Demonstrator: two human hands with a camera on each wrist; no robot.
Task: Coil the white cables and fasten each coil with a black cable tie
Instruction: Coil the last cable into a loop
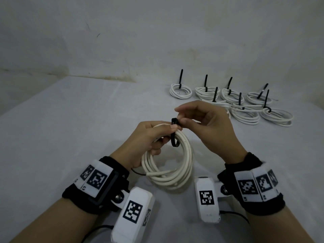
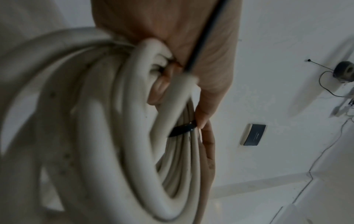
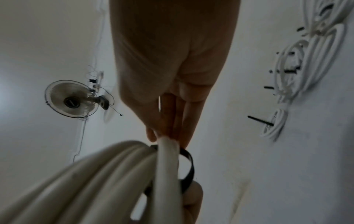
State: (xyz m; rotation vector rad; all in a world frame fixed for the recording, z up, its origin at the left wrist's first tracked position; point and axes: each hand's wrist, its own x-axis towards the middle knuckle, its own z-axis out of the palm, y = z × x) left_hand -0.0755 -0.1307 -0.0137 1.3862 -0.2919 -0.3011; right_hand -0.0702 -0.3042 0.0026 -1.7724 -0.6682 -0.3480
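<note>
A coil of white cable (image 1: 175, 163) hangs upright above the table, gripped at its top by my left hand (image 1: 154, 135). A black cable tie (image 1: 174, 135) loops loosely round the coil's upper strands. My right hand (image 1: 196, 120) pinches the tie's end at the top of the coil between thumb and fingers. In the left wrist view the coil (image 2: 107, 121) fills the frame and the tie (image 2: 182, 128) crosses the strands beside my thumb. In the right wrist view the tie (image 3: 188, 165) bows out in a wide loop past the cable (image 3: 114, 174).
Several tied white coils (image 1: 245, 102) with black tie tails sticking up lie at the back right of the white table (image 1: 70, 128). A wall fan (image 3: 72, 98) shows in the right wrist view. Both wrists carry marker-tagged camera mounts.
</note>
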